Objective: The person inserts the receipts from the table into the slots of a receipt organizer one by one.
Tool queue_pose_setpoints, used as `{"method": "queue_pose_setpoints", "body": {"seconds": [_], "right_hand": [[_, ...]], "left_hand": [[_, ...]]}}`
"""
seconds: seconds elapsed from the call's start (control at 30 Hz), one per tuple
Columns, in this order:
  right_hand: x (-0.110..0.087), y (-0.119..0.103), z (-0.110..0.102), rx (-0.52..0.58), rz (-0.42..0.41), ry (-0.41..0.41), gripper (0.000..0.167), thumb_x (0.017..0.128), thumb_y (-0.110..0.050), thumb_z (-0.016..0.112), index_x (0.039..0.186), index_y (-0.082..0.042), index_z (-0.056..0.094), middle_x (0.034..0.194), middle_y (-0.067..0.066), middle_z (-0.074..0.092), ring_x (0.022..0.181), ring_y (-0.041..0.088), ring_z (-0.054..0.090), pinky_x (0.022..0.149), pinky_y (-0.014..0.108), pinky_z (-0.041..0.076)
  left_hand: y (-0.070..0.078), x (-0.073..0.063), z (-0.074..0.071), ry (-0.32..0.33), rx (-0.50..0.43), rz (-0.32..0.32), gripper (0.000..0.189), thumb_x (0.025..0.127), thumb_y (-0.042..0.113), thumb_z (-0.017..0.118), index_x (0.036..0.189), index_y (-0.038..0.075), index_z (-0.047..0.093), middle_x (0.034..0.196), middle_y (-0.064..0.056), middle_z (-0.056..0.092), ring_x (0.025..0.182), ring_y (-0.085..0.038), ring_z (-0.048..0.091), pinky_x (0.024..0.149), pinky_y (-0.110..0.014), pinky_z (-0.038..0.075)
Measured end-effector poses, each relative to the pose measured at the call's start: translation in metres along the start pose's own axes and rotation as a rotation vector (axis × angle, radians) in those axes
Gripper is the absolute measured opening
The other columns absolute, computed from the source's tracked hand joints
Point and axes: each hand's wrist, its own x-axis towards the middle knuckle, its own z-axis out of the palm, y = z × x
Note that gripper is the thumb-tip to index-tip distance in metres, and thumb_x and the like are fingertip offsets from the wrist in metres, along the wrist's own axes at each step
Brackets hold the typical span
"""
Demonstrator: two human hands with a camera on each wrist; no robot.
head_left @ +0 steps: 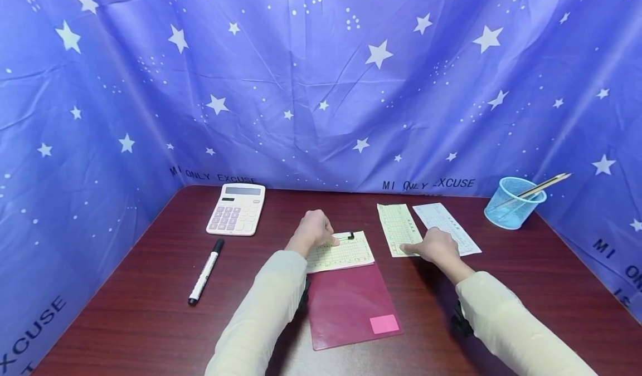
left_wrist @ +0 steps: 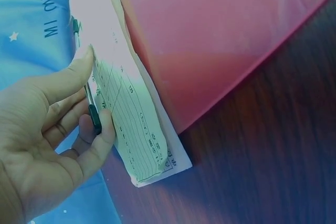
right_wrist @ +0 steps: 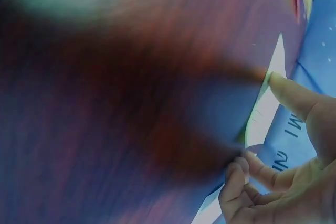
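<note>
A maroon clipboard (head_left: 351, 303) with a pink label lies at the middle of the table, a stack of pale yellow printed slips (head_left: 346, 253) across its top end. My left hand (head_left: 315, 231) is at the metal clip (left_wrist: 90, 95) with black ends, thumb and curled fingers gripping it at the stack's edge. To the right, my right hand (head_left: 437, 245) pinches the near edge of a loose yellow slip (head_left: 398, 225) between thumb and fingers; the slip still lies on the table. Beside it lies a white slip (head_left: 443, 223), partly behind that hand.
A white calculator (head_left: 236, 209) lies at the back left, with a capped black-and-white marker (head_left: 205, 273) nearer me. At the back right stands a blue mesh pen cup (head_left: 514, 203) holding pencils. A blue starred curtain (head_left: 321, 86) closes off the table's back and sides.
</note>
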Motion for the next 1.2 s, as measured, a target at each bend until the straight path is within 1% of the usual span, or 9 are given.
{"method": "queue_pose_setpoints", "body": {"seconds": [0.2, 0.4, 0.53, 0.77, 0.87, 1.0, 1.1, 1.13, 1.2], "right_hand": [[0.0041, -0.0012, -0.0019, 0.030, 0.056, -0.031, 0.062, 0.078, -0.044, 0.084, 0.091, 0.011, 0.060, 0.088, 0.026, 0.064, 0.084, 0.039, 0.060, 0.077, 0.050, 0.050], [0.0062, -0.0034, 0.0000, 0.052, 0.070, -0.013, 0.077, 0.077, -0.041, 0.086, 0.108, 0.020, 0.051, 0.104, 0.038, 0.061, 0.097, 0.049, 0.060, 0.083, 0.054, 0.050], [0.0061, -0.0032, -0.0002, 0.054, 0.066, -0.018, 0.079, 0.077, -0.040, 0.085, 0.111, 0.022, 0.048, 0.106, 0.039, 0.059, 0.102, 0.052, 0.059, 0.085, 0.055, 0.050], [0.0054, -0.0023, -0.0020, 0.048, 0.039, -0.023, 0.067, 0.076, -0.037, 0.086, 0.101, 0.016, 0.053, 0.099, 0.034, 0.062, 0.094, 0.047, 0.060, 0.081, 0.054, 0.050], [0.0052, -0.0012, -0.0015, 0.047, 0.029, -0.016, 0.058, 0.076, -0.037, 0.085, 0.092, 0.011, 0.057, 0.091, 0.028, 0.063, 0.087, 0.042, 0.059, 0.077, 0.052, 0.050], [0.0055, 0.0010, 0.0002, 0.078, 0.020, 0.001, 0.047, 0.077, -0.033, 0.085, 0.082, 0.003, 0.056, 0.079, 0.018, 0.059, 0.080, 0.037, 0.056, 0.072, 0.047, 0.048], [0.0058, 0.0028, 0.0015, 0.118, 0.013, 0.023, 0.042, 0.078, -0.027, 0.083, 0.085, 0.004, 0.056, 0.073, 0.017, 0.062, 0.081, 0.038, 0.059, 0.072, 0.045, 0.047], [0.0058, 0.0035, 0.0018, 0.128, 0.008, 0.036, 0.041, 0.078, -0.025, 0.082, 0.088, 0.005, 0.056, 0.075, 0.018, 0.064, 0.083, 0.039, 0.060, 0.073, 0.045, 0.047], [0.0055, 0.0048, 0.0021, 0.144, -0.004, 0.069, 0.045, 0.079, -0.023, 0.080, 0.099, 0.012, 0.058, 0.086, 0.024, 0.068, 0.091, 0.045, 0.062, 0.078, 0.049, 0.049]], "left_hand": [[-0.0010, -0.0007, -0.0006, -0.005, 0.010, 0.015, 0.021, 0.074, 0.023, 0.094, 0.080, 0.008, 0.079, 0.094, -0.003, 0.074, 0.102, -0.024, 0.067, 0.093, -0.035, 0.053], [-0.0014, -0.0034, -0.0034, -0.014, 0.037, 0.020, 0.020, 0.076, 0.023, 0.093, 0.079, 0.009, 0.078, 0.093, -0.002, 0.072, 0.099, -0.022, 0.066, 0.091, -0.033, 0.053], [-0.0014, -0.0041, -0.0041, -0.036, 0.052, 0.039, 0.022, 0.078, 0.025, 0.091, 0.080, 0.010, 0.075, 0.095, -0.003, 0.071, 0.099, -0.023, 0.065, 0.089, -0.035, 0.053], [-0.0016, -0.0037, -0.0027, -0.047, 0.052, 0.054, 0.030, 0.076, 0.032, 0.092, 0.082, 0.010, 0.072, 0.096, -0.003, 0.069, 0.096, -0.022, 0.062, 0.086, -0.035, 0.053], [-0.0018, -0.0031, -0.0012, -0.044, 0.051, 0.064, 0.032, 0.075, 0.034, 0.092, 0.080, 0.011, 0.071, 0.095, -0.002, 0.068, 0.094, -0.021, 0.061, 0.086, -0.035, 0.053], [-0.0023, -0.0028, 0.0000, -0.026, 0.042, 0.077, 0.029, 0.075, 0.030, 0.093, 0.075, 0.012, 0.070, 0.091, 0.000, 0.067, 0.090, -0.020, 0.060, 0.084, -0.036, 0.053], [-0.0029, -0.0030, 0.0003, -0.013, 0.021, 0.072, 0.027, 0.075, 0.029, 0.093, 0.073, 0.013, 0.071, 0.090, 0.001, 0.067, 0.087, -0.020, 0.059, 0.082, -0.035, 0.053], [-0.0030, -0.0030, 0.0004, -0.011, 0.016, 0.070, 0.027, 0.075, 0.028, 0.093, 0.073, 0.013, 0.071, 0.090, 0.001, 0.067, 0.087, -0.020, 0.059, 0.082, -0.035, 0.053], [-0.0031, -0.0028, 0.0005, -0.010, 0.006, 0.065, 0.025, 0.075, 0.028, 0.093, 0.074, 0.013, 0.073, 0.091, 0.000, 0.068, 0.089, -0.020, 0.060, 0.082, -0.035, 0.053]]}}
